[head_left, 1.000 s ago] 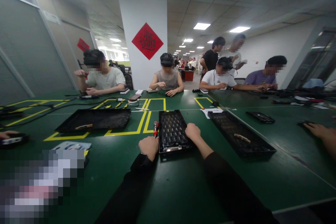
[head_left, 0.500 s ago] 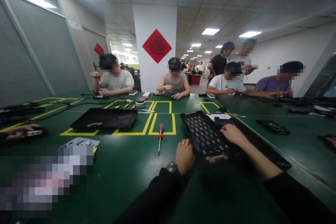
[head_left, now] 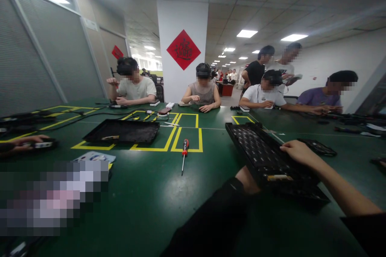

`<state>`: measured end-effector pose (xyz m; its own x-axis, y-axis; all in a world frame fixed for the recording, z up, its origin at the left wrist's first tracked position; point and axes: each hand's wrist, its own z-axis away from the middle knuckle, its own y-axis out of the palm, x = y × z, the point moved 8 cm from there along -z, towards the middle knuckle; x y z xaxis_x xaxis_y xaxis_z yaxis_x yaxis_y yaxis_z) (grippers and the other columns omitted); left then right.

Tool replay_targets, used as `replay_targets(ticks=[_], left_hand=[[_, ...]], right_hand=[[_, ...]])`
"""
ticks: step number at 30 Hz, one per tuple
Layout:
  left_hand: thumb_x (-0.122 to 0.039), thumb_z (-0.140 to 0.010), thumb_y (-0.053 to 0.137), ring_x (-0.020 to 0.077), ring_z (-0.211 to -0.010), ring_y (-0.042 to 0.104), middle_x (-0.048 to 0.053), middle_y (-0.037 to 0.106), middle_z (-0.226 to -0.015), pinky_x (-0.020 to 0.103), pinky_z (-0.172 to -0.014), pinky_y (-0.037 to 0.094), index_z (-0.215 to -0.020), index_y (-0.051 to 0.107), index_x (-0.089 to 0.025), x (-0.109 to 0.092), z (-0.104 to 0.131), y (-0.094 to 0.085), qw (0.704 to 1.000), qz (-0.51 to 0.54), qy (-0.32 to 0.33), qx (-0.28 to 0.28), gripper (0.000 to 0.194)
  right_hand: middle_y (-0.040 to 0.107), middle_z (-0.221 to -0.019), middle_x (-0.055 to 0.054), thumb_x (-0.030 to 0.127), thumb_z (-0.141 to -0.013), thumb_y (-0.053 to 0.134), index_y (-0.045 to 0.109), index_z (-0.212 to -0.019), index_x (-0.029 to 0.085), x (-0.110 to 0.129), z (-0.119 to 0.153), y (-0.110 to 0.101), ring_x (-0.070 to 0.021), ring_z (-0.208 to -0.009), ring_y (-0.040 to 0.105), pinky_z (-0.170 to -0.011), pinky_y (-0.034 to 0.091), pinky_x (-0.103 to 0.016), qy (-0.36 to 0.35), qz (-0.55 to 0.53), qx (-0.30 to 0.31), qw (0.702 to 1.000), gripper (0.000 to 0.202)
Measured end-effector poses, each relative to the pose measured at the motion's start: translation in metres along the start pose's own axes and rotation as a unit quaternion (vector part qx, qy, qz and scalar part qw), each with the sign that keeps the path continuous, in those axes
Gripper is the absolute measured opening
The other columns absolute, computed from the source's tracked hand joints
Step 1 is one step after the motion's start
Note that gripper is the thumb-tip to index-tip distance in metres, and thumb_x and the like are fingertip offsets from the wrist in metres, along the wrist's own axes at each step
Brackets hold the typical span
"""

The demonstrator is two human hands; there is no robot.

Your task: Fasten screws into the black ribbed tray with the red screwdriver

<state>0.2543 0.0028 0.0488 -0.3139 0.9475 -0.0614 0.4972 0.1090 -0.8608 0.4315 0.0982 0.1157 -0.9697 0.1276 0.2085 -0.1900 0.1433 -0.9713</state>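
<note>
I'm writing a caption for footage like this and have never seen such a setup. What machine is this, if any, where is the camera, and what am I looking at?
There's no robot here: those are a person's bare hands. The camera sits on that person's head, looking forward and down.

The right hand grips the right edge of a patterned black tray. The left hand is at the tray's left side, its fingers hidden. Another dark piece shows beneath, mostly covered.

On the green table lie a red-and-black screwdriver, a shallow black tray and yellow tape outlines. Other people wearing headsets sit across the table.
</note>
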Motion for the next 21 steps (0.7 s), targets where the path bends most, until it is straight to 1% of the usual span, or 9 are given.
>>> replay_targets(ticks=[2, 4, 8, 11, 13, 15, 18, 21], left_hand=[[-0.034, -0.089, 0.038, 0.0229, -0.119, 0.042, 0.011, 0.055, -0.117, 0.038, -0.098, 0.036, -0.106, 0.056, -0.019, 0.004, 0.02, -0.007, 1.0, -0.005, -0.015, 0.022, 0.029], [-0.041, -0.09, 0.035, 0.0216, -0.12, 0.041, 0.008, 0.056, -0.115, 0.037, -0.099, 0.035, -0.106, 0.055, -0.02, 0.007, 0.052, -0.022, 0.998, -0.004, -0.037, 0.045, 0.033], [-0.036, -0.092, 0.031, 0.0194, -0.127, 0.034, 0.004, 0.054, -0.12, 0.037, -0.104, 0.029, -0.11, 0.052, -0.023, 0.011, 0.123, -0.067, 0.994, 0.01, -0.095, 0.061, 0.031], [-0.033, -0.092, 0.031, 0.0178, -0.127, 0.034, 0.001, 0.055, -0.119, 0.037, -0.106, 0.025, -0.109, 0.052, -0.025, 0.017, 0.163, -0.096, 0.988, 0.015, -0.138, 0.072, 0.029], [-0.032, -0.092, 0.031, 0.0169, -0.128, 0.034, 0.0, 0.054, -0.121, 0.037, -0.108, 0.022, -0.11, 0.052, -0.026, 0.023, 0.182, -0.109, 0.984, 0.011, -0.161, 0.082, 0.028], [-0.031, -0.092, 0.029, 0.0162, -0.129, 0.033, -0.001, 0.053, -0.123, 0.038, -0.11, 0.02, -0.11, 0.051, -0.027, 0.032, 0.197, -0.119, 0.979, 0.006, -0.182, 0.088, 0.029], [-0.031, -0.092, 0.028, 0.0157, -0.129, 0.033, -0.001, 0.053, -0.124, 0.037, -0.109, 0.022, -0.11, 0.052, -0.027, 0.047, 0.213, -0.129, 0.973, -0.003, -0.208, 0.096, 0.03], [-0.037, -0.091, 0.029, 0.0176, -0.13, 0.032, 0.0, 0.054, -0.124, 0.039, -0.109, 0.022, -0.108, 0.053, -0.026, 0.055, 0.223, -0.133, 0.971, -0.008, -0.22, 0.094, 0.031]], right_hand=[[0.066, -0.09, -0.022, 0.02, -0.08, 0.056, 0.073, -0.076, 0.007, -0.015, -0.002, -0.004, -0.0208, -0.079, 0.062, -0.072, 0.036, -0.029, 0.01, -0.003, 0.001, 1.0, 0.022], [0.067, -0.091, -0.022, 0.022, -0.08, 0.056, 0.073, -0.077, 0.007, -0.033, -0.004, -0.009, -0.0193, -0.076, 0.062, -0.071, 0.036, -0.029, 0.021, -0.007, 0.002, 1.0, 0.023], [0.067, -0.095, -0.021, 0.023, -0.079, 0.058, 0.073, -0.082, 0.007, -0.077, -0.006, -0.013, -0.0168, -0.077, 0.061, -0.07, 0.036, -0.027, 0.05, -0.005, -0.004, 0.999, 0.022], [0.066, -0.099, -0.023, 0.022, -0.078, 0.058, 0.072, -0.084, 0.005, -0.109, -0.006, -0.006, -0.0198, -0.084, 0.062, -0.072, 0.037, -0.028, 0.071, -0.002, -0.007, 0.997, 0.023], [0.066, -0.099, -0.023, 0.021, -0.079, 0.056, 0.072, -0.083, 0.006, -0.127, -0.005, 0.005, -0.0211, -0.087, 0.062, -0.072, 0.038, -0.028, 0.078, -0.002, 0.0, 0.997, 0.022], [0.067, -0.098, -0.021, 0.021, -0.08, 0.054, 0.072, -0.081, 0.007, -0.141, -0.004, 0.019, -0.0227, -0.088, 0.062, -0.073, 0.039, -0.028, 0.083, -0.002, 0.009, 0.997, 0.022], [0.067, -0.1, -0.018, 0.024, -0.083, 0.047, 0.071, -0.086, 0.009, -0.158, -0.001, 0.037, -0.0266, -0.09, 0.062, -0.074, 0.041, -0.03, 0.092, 0.003, 0.009, 0.996, 0.028], [0.065, -0.105, -0.018, 0.028, -0.084, 0.044, 0.069, -0.092, 0.009, -0.167, 0.002, 0.05, -0.0288, -0.095, 0.061, -0.075, 0.043, -0.031, 0.088, 0.005, 0.008, 0.996, 0.033]])
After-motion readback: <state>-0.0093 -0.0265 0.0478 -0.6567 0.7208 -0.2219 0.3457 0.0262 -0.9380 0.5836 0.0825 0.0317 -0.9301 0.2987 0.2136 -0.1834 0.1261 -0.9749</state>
